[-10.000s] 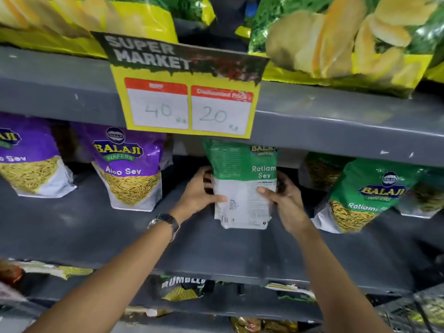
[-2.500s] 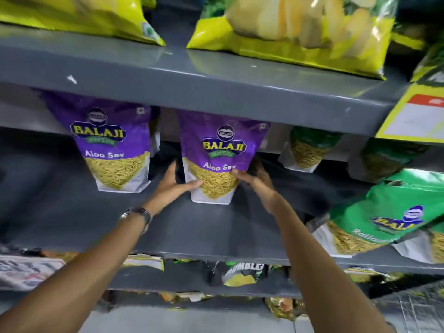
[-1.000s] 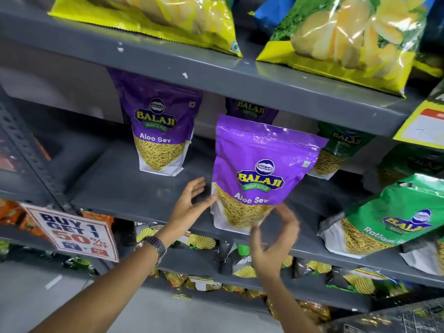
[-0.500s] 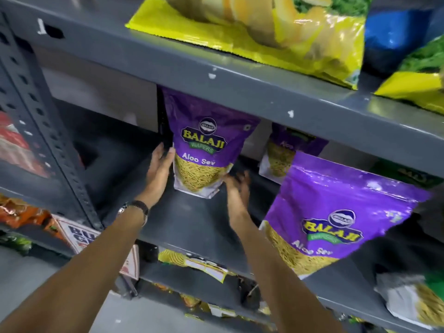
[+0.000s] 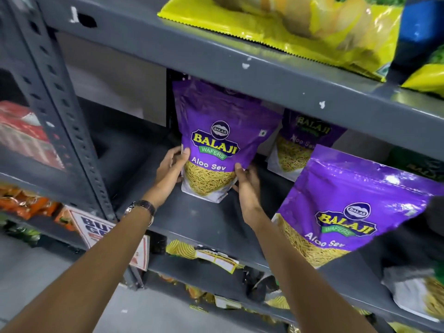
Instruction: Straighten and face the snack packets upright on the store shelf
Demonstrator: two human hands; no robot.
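Nearest packet: purple Aloo Sev packet, front right (image 5: 348, 212), tilted with its top leaning right; the right arm covers its lower left corner.
Left hand: left hand (image 5: 170, 169) on the left edge of the held Aloo Sev packet (image 5: 216, 150), thumb on the front face, fingers wrapped behind and out of sight.
Right hand: right hand (image 5: 247, 183) on the packet's lower right corner, thumb on the front, remaining fingers hidden behind it. Both hands are clamped on this packet.
Held packet: near the left end of the middle shelf (image 5: 204, 224), label facing out, close to upright; whether its base touches the shelf cannot be told.
Rear packet: third purple packet (image 5: 302, 140) further back, largely blocked and in shadow.
Wristwatch: wristwatch (image 5: 141, 207) on the left wrist.
Surface: grey metal shelving with chipped paint; perforated upright post (image 5: 62, 111) at left.
Upper shelf: yellow chip bag (image 5: 300, 27), cut off at the top edge.
Below: sale sign (image 5: 101, 234) partly covered by the left arm; lower packets too dark to make out.
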